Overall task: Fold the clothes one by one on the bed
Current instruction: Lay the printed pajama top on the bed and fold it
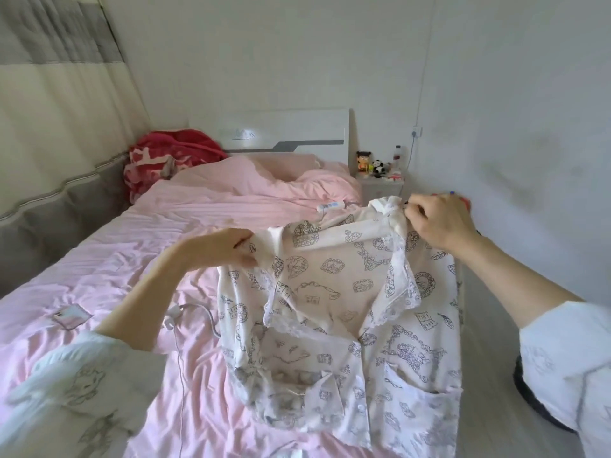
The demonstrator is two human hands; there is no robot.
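A white pyjama top (340, 309) with a grey line print, a lace collar and front buttons hangs spread in the air over the pink bed (139, 246). My left hand (228, 247) grips its left shoulder. My right hand (439, 223) pinches the right shoulder, held higher and further right. The lower hem reaches down to the sheet near the bed's front right corner. A chest pocket shows at the lower right of the top.
A red blanket (165, 160) is bunched at the head of the bed by the curtain. A phone (71, 317), a white charger cable (185, 312) and a remote (330, 205) lie on the sheet. A nightstand (382, 186) with small toys stands right of the headboard.
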